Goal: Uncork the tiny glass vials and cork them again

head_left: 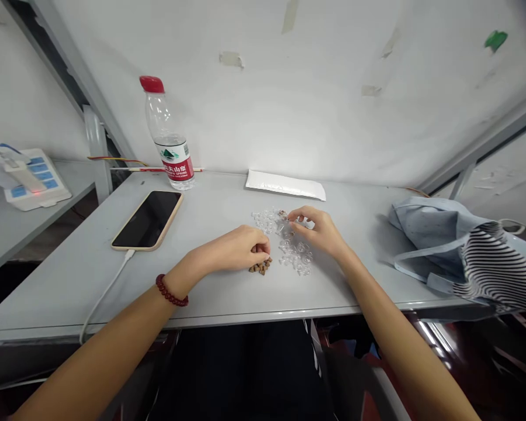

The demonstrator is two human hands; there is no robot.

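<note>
Left hand (232,248) lies curled on the surface (210,202), its fingers bent down at the edge of a small heap of brown granules (260,267); whether it holds one cannot be told from this view. A red bead bracelet (170,290) circles that wrist. The right hand (315,231) is half-closed, with thumb and forefinger drawn together over a scatter of transparent plastic pieces (296,256), and a tiny brownish bit (282,213) sits just beyond the fingertips. Whether the hand is pinching anything is too small to tell. The transparent pieces spread between the two hands, just beside the granules.

Farther out on the grey surface, a black smartphone (148,221) in a beige case lies left of the hands, with a white charging cable (105,289) running over the front edge. Behind it stands a red-capped Nongfu Spring water bottle (166,134). A white padded envelope (284,185) lies flat against the back wall, and a pale blue cloth bag (438,234) with black-and-white striped fabric (499,269) sits at the right.
</note>
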